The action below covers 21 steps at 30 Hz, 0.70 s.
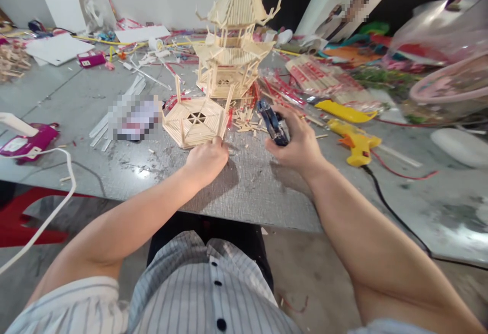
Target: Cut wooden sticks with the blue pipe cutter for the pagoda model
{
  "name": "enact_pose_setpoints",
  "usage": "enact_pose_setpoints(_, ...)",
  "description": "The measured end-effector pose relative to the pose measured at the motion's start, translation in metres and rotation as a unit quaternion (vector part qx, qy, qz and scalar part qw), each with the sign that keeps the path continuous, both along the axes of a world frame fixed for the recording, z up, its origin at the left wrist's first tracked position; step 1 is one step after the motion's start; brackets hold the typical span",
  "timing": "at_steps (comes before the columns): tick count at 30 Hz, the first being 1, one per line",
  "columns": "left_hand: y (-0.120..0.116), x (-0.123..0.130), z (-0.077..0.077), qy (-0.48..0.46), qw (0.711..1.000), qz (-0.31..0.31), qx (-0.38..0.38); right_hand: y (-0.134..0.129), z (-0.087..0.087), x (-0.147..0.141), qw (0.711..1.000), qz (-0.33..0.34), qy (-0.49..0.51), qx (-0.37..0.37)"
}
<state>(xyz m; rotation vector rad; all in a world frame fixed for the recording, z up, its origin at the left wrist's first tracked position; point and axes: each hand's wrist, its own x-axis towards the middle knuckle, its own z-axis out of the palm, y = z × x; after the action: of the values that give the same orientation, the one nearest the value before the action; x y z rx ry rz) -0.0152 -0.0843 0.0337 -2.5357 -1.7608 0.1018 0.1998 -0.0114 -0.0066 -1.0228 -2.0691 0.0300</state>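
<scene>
A hexagonal platform of wooden sticks (198,133) lies on the table, with several short posts standing along its edge. My left hand (208,161) is closed at its near right corner, fingertips pinched at the foot of a stick post (221,126). To the right, my right hand (299,138) grips a dark blue pliers-like tool (275,124), held just above the table. Its exact kind is hard to make out. Behind the platform rises a tiered stick pagoda (236,3) with a pointed roof. Short cut stick pieces (246,120) lie scattered between the platform and the tool.
On the right lie a yellow glue gun (358,146) with a black cord and packs of sticks (324,80). A phone (141,118) and clear glue sticks (101,128) are on the left. A magenta device (28,141) trails a white cable. A pink basket (450,90) stands far right.
</scene>
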Motion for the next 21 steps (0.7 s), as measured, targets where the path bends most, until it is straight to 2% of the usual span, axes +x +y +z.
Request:
enact_pose_setpoints(4,0.008,-0.025,0.005,-0.033,0.999,0.033,-0.007,-0.002,0.002,-0.002,1.0,-0.005,-0.006,-0.002)
enact_pose_setpoints(7,0.014,-0.042,0.019,-0.021,0.998,0.054,0.009,-0.002,0.004,-0.002,1.0,-0.009,-0.002,-0.015)
enact_pose_setpoints(10,0.013,-0.041,0.047,0.006,0.996,0.086,-0.005,-0.003,0.006,-0.002,0.999,-0.018,-0.002,-0.032)
enact_pose_setpoints(14,0.015,-0.033,0.09,0.0,0.993,0.091,0.073,-0.006,0.01,-0.003,1.0,-0.022,-0.003,-0.013)
enact_pose_setpoints(16,0.026,-0.037,0.104,-0.035,0.99,0.099,0.089,-0.007,0.012,-0.004,1.0,-0.021,0.0,-0.003)
enact_pose_setpoints(18,0.042,-0.05,0.11,-0.094,0.987,0.119,0.046,-0.007,0.012,-0.004,1.0,-0.023,-0.004,-0.003)
enact_pose_setpoints(21,0.068,-0.073,0.106,-0.207,0.966,0.133,-0.077,-0.005,0.01,-0.004,1.0,-0.011,-0.01,-0.016)
